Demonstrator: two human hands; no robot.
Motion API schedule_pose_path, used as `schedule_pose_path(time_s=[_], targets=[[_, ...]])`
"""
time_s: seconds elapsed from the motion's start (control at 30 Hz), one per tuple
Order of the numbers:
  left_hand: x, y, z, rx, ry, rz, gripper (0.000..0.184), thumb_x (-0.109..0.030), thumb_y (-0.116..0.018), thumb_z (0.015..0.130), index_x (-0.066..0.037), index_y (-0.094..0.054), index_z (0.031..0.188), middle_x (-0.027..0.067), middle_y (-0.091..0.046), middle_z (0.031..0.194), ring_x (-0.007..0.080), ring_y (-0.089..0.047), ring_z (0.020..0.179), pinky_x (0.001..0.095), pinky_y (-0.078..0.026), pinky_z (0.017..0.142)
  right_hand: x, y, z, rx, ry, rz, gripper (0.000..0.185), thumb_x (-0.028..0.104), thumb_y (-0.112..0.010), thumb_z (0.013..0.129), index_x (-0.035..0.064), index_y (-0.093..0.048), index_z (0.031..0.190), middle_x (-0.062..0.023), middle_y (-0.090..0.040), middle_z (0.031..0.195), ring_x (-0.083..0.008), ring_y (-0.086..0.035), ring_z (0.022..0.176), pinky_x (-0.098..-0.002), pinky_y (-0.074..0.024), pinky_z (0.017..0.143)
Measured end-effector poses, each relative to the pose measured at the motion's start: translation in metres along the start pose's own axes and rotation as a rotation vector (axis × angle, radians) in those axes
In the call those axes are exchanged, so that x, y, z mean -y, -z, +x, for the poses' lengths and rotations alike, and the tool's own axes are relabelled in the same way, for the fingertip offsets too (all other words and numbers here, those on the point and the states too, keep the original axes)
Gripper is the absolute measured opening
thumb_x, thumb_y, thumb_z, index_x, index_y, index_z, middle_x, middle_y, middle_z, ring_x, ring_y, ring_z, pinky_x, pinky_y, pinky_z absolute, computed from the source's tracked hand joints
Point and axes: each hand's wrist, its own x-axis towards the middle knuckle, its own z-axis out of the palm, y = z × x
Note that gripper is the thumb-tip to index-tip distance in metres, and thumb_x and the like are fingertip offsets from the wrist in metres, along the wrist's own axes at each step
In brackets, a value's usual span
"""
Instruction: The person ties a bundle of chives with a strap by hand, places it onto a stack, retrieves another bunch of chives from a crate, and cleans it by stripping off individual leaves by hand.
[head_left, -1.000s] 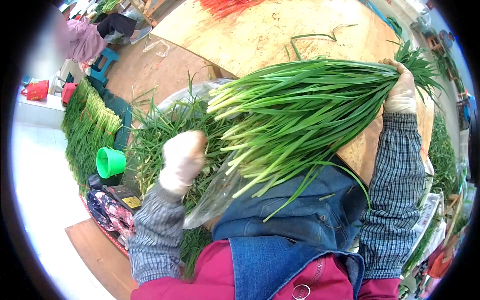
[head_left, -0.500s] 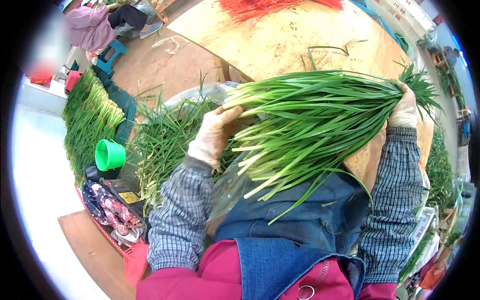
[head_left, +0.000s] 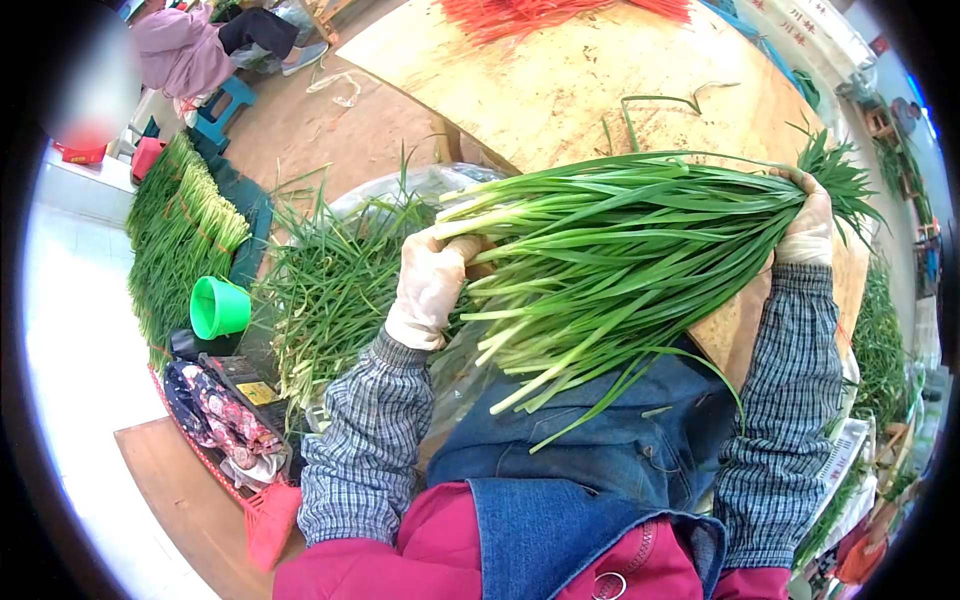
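the right hand [head_left: 808,215] has its fingers closed around the garlic chives [head_left: 640,220]; the left hand [head_left: 430,280] has fingers bent, almost closed, at the pale stem ends.

The place is brightly lit, and I can't spot the main lamp or window from here. The pale floor [head_left: 90,400] on the left glares nearly pure white, its tiles washed out, while the wooden tabletop [head_left: 500,80] shines a milder cream. Shade gathers on the jeans [head_left: 600,430] below the long green leaves [head_left: 640,220], which look fairly crisp. A blue strip [head_left: 924,105] glows at the upper right. A soft pale blur smears the upper left beside the seated person [head_left: 180,45]. Toward the rim everything bends and squeezes, ending in a round black border with bluish fringes.
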Motion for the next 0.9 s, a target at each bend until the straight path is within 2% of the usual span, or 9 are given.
schedule_pose_path(time_s=[0.07, 0.13, 0.27, 0.33, 0.4, 0.43, 0.5, 0.63, 0.9], targets=[[0.007, -0.001, -0.001, -0.118, -0.051, 0.021, 0.019, -0.007, -0.052, 0.081, 0.002, -0.065, 0.092, 0.0076, -0.065, 0.075, 0.0122, -0.059, 0.062, 0.0243, -0.046, 0.054, 0.003, -0.004, -0.005, -0.025, 0.006, -0.018, 0.022, 0.016, -0.047, 0.082, -0.0029, -0.059, 0.082, -0.0161, -0.063, 0.078, -0.0292, -0.06, 0.069, -0.0384, -0.0519, 0.067], [0.027, 0.034, 0.009, -0.336, -0.293, 0.587, 0.02, -0.014, -0.052, 0.076, 0.002, -0.063, 0.074, 0.0151, -0.058, 0.058, 0.0177, -0.059, 0.057, 0.0312, -0.045, 0.053, 0.005, -0.007, -0.005, -0.092, -0.004, -0.034, 0.023, 0.017, -0.046, 0.083, -0.0026, -0.059, 0.082, -0.0161, -0.063, 0.078, -0.0296, -0.06, 0.069, -0.0386, -0.0518, 0.067], [0.023, 0.101, -0.008, -0.593, -0.133, 0.879, 0.027, -0.017, -0.054, 0.081, 0.001, -0.054, 0.061, 0.0124, -0.054, 0.054, 0.0181, -0.049, 0.048, 0.0311, -0.041, 0.049, 0.002, 0.006, 0.004, -0.024, 0.059, -0.07, 0.024, 0.017, -0.045, 0.083, -0.0023, -0.059, 0.082, -0.0159, -0.063, 0.079, -0.0295, -0.06, 0.071, -0.0375, -0.0516, 0.068], [0.024, 0.116, -0.015, -0.441, 0.062, 0.792, 0.024, -0.018, -0.056, 0.082, 0.001, -0.06, 0.067, 0.0113, -0.059, 0.06, 0.0177, -0.053, 0.052, 0.0292, -0.042, 0.051, 0.0, 0.006, 0.007, 0.019, 0.036, -0.03, 0.024, 0.017, -0.045, 0.083, -0.0022, -0.059, 0.082, -0.0159, -0.063, 0.08, -0.0292, -0.06, 0.072, -0.0371, -0.0514, 0.069], [0.018, 0.086, -0.015, -0.249, -0.075, 0.609, 0.02, -0.018, -0.057, 0.082, 0.001, -0.065, 0.082, 0.0105, -0.065, 0.075, 0.0156, -0.059, 0.067, 0.026, -0.046, 0.062, 0.001, 0.005, 0.007, 0.011, 0.006, -0.012, 0.023, 0.016, -0.045, 0.083, -0.0022, -0.058, 0.082, -0.016, -0.063, 0.081, -0.0293, -0.06, 0.072, -0.0379, -0.0513, 0.07], [0.013, 0.067, -0.01, -0.094, -0.101, 0.42, 0.028, -0.019, -0.058, 0.082, 0.001, -0.063, 0.1, 0.0109, -0.065, 0.093, 0.0146, -0.06, 0.085, 0.0246, -0.045, 0.075, 0.002, 0.0, -0.001, -0.003, 0.009, -0.037, 0.023, 0.016, -0.045, 0.083, -0.0021, -0.058, 0.082, -0.0159, -0.063, 0.081, -0.0293, -0.06, 0.072, -0.0381, -0.0513, 0.07], [0.017, 0.041, 0.005, 0.038, 0.049, 0.031, 0.036, -0.012, -0.061, 0.078, 0.002, -0.057, 0.112, 0.0103, -0.062, 0.104, 0.0152, -0.057, 0.094, 0.0268, -0.044, 0.081, 0.005, 0.002, 0.001, -0.002, -0.01, -0.008, 0.022, 0.016, -0.045, 0.083, -0.0022, -0.058, 0.082, -0.0157, -0.063, 0.081, -0.0293, -0.06, 0.072, -0.0382, -0.0513, 0.07], [0.019, 0.002, 0.018, 0.089, 0.108, -0.458, 0.027, 0.001, -0.063, 0.076, 0.002, -0.059, 0.102, 0.0085, -0.065, 0.091, 0.0135, -0.06, 0.071, 0.0238, -0.047, 0.061, 0.005, -0.005, -0.011, 0.037, 0.024, -0.022, 0.02, 0.012, -0.048, 0.08, -0.0041, -0.059, 0.08, -0.0144, -0.062, 0.077, -0.0263, -0.06, 0.069, -0.034, -0.0505, 0.069], [-0.013, 0.002, -0.019, 0.168, 0.081, -0.457, 0.025, 0.003, -0.062, 0.076, 0.005, -0.058, 0.101, 0.0125, -0.064, 0.092, 0.018, -0.062, 0.079, 0.0298, -0.051, 0.071, 0.005, -0.01, -0.019, 0.03, 0.03, 0.035, 0.016, 0.01, -0.047, 0.081, -0.003, -0.057, 0.078, -0.0137, -0.06, 0.074, -0.0252, -0.058, 0.069, -0.0343, -0.0499, 0.07]])
